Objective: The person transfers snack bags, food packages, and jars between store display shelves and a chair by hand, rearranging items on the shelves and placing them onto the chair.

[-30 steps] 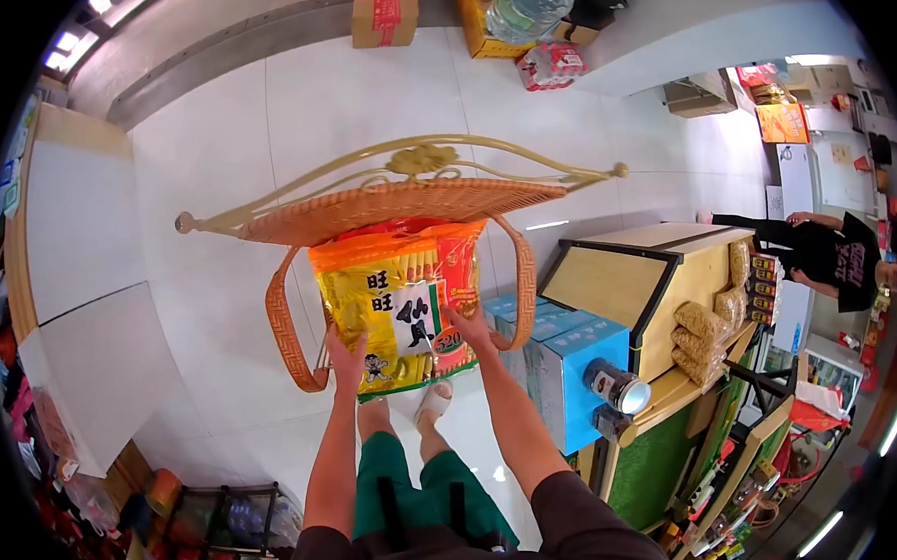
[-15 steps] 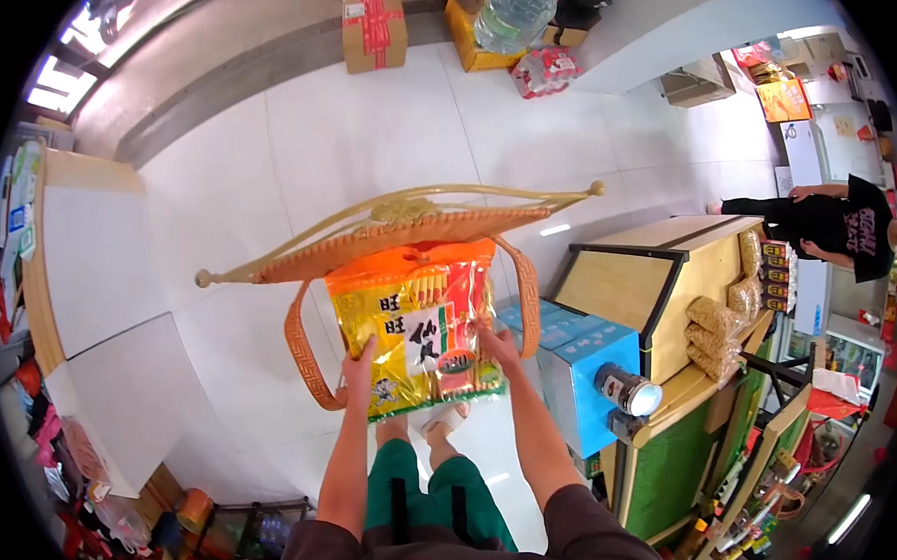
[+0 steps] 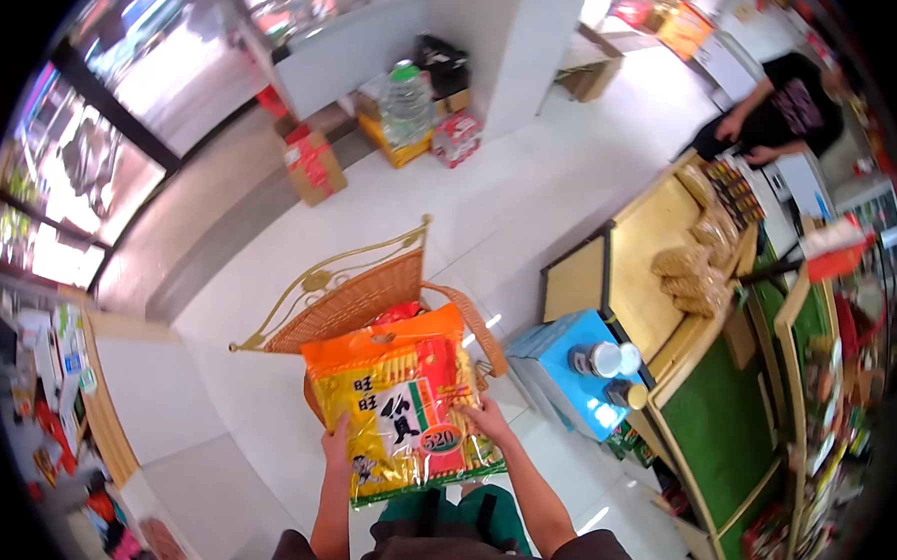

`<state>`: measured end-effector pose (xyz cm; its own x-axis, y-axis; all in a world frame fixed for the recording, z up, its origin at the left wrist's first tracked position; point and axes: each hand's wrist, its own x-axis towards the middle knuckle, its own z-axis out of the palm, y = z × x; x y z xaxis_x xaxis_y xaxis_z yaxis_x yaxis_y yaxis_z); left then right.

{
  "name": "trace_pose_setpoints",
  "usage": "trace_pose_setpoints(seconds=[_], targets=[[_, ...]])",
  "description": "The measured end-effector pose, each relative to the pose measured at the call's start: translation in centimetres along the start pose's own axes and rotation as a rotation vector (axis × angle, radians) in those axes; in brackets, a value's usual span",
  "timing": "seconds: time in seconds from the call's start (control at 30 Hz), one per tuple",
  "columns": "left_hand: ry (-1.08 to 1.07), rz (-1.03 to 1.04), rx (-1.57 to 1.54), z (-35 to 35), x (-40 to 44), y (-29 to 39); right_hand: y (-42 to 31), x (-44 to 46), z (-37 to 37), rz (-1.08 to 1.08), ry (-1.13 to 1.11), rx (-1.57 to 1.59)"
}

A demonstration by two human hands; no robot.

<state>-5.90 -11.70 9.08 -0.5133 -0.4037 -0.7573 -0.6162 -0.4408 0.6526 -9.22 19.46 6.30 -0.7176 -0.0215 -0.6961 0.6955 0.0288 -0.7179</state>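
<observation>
A large yellow and red snack bag (image 3: 398, 413) with an orange top is held upright in front of my body. My left hand (image 3: 336, 443) grips its left edge, thumb on the front. On the right side, my right hand (image 3: 486, 420) pinches the bag's edge. Behind the bag stands a wicker chair (image 3: 357, 306) with a curved metal top rail, partly covered by it. A red package (image 3: 397, 313) shows between the bag and the chair back.
A blue box (image 3: 574, 376) with jars stands at the right, beside a wooden display stand (image 3: 650, 259) with bagged goods. A person (image 3: 776, 109) in black is at the upper right. Cartons (image 3: 313, 164) and a water bottle (image 3: 406, 103) sit further back.
The view has turned, and the chair now appears tilted and lower. The bag has come up nearer to me and covers more of the chair. Both hands still hold it.
</observation>
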Motion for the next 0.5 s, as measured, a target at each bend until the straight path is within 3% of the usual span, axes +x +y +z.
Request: trace_pose_setpoints(seconds=[0.13, 0.2, 0.43, 0.5], targets=[[-0.028, 0.031, 0.101, -1.0, -2.7, 1.3, 0.0, -5.1, -0.3, -0.22, 0.122, -0.137], [-0.157, 0.111, 0.064, -0.5, -4.2, 1.6, -0.9, -8.6, -0.9, -0.29, 0.208, -0.145], [-0.452, 0.197, 0.18, 5.4, -11.0, 1.8, -0.6, -21.1, -6.2, -0.24, 0.395, 0.142], [-0.431, 0.193, 0.318, 6.8, -13.2, 1.9, 0.9, -24.8, -7.6, -0.349, 0.483, 0.195]])
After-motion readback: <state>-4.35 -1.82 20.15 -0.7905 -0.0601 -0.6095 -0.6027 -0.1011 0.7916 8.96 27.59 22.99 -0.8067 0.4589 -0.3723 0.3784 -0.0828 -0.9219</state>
